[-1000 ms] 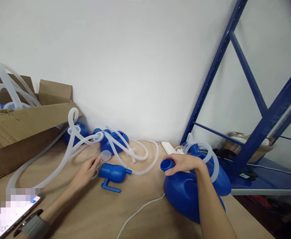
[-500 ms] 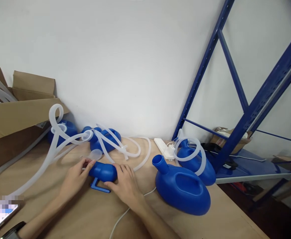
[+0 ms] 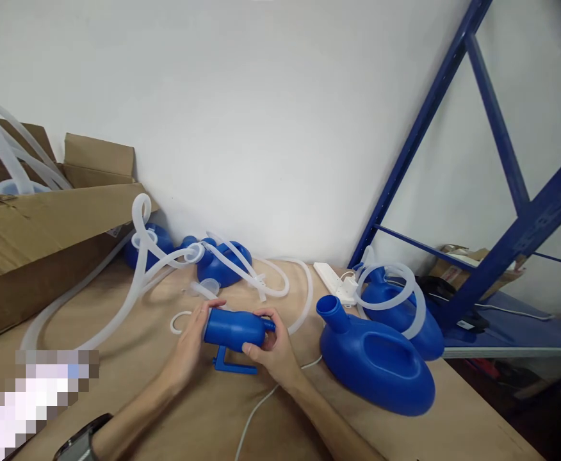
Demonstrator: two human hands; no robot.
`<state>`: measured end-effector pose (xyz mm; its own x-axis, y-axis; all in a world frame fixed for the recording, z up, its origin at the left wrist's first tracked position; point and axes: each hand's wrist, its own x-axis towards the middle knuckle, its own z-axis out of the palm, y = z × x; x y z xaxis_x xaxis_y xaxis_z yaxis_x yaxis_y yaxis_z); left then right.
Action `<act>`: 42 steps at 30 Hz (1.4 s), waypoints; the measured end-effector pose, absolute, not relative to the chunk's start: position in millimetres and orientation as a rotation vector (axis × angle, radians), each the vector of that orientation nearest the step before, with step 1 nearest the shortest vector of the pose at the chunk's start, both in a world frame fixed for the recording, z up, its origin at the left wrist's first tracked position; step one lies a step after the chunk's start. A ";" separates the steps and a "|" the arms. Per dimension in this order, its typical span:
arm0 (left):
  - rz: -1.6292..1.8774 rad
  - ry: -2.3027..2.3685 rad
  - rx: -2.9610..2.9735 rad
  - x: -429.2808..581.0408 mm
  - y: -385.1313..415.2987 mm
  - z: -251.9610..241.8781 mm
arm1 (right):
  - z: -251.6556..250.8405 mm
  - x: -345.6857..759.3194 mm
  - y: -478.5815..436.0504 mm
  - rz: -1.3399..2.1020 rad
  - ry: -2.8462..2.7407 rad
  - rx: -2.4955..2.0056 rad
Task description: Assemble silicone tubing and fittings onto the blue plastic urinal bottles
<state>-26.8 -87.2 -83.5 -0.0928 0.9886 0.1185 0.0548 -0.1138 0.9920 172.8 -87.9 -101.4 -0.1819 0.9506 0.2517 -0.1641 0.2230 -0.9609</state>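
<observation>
Between my hands is a blue plastic urinal funnel (image 3: 235,328), lying sideways with its wide end to the left and a narrow nozzle to the right. My left hand (image 3: 195,342) presses its palm and fingers against the wide end. My right hand (image 3: 273,346) wraps round the nozzle end, thumb in front. A blue L-shaped handle (image 3: 235,367) shows just below the funnel; whether it is joined on, I cannot tell. Beside my left hand lies a white ring (image 3: 180,314). Behind my hands is a translucent round cap (image 3: 209,287).
A large blue urinal bottle (image 3: 376,358) stands right of my hands, another bottle with coiled tube (image 3: 396,304) behind it. White tubes (image 3: 127,314) and more blue bottles (image 3: 225,262) lie at the back left. A cardboard box (image 3: 59,218), power strip (image 3: 333,282) and blue shelf rack (image 3: 405,144) surround them.
The view has shifted left, so everything sits farther right. The funnel has turned to show its nozzle, and my right hand has moved onto that end. The white ring has come into sight.
</observation>
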 end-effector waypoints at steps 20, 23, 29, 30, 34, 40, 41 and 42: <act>1.197 1.060 1.743 -24.3 -98.5 -102.0 | -86.5 181.4 -86.4 1.283 -1.218 -1.031; 1.147 1.207 1.916 -33.3 -86.7 -94.1 | -84.8 185.3 -78.2 1.307 -1.303 -1.078; 1.001 1.900 2.274 -77.6 -65.2 -87.7 | -95.2 188.4 -79.1 0.929 -1.623 -1.232; 0.904 1.994 2.279 -86.3 -61.5 -92.3 | -96.4 187.6 -81.4 0.847 -1.667 -1.265; 0.542 1.904 2.391 -109.6 -50.2 -115.9 | -90.9 183.9 -93.4 0.515 -1.931 -1.452; 0.742 1.912 2.412 -106.9 -42.1 -110.9 | -52.3 238.5 -113.7 -0.162 -2.001 -1.391; 0.856 1.959 2.368 -104.6 -42.8 -104.1 | -44.9 259.1 -117.6 -0.319 -1.936 -1.363; 0.980 1.974 2.320 -101.9 -44.6 -96.7 | -38.3 281.5 -121.3 -0.454 -1.856 -1.352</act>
<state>-101.9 -44.6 -96.7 0.0521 0.8759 0.4796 0.9116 -0.2378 0.3354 281.5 -121.3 -38.3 -0.1306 0.6376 0.7592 0.9161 0.3705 -0.1535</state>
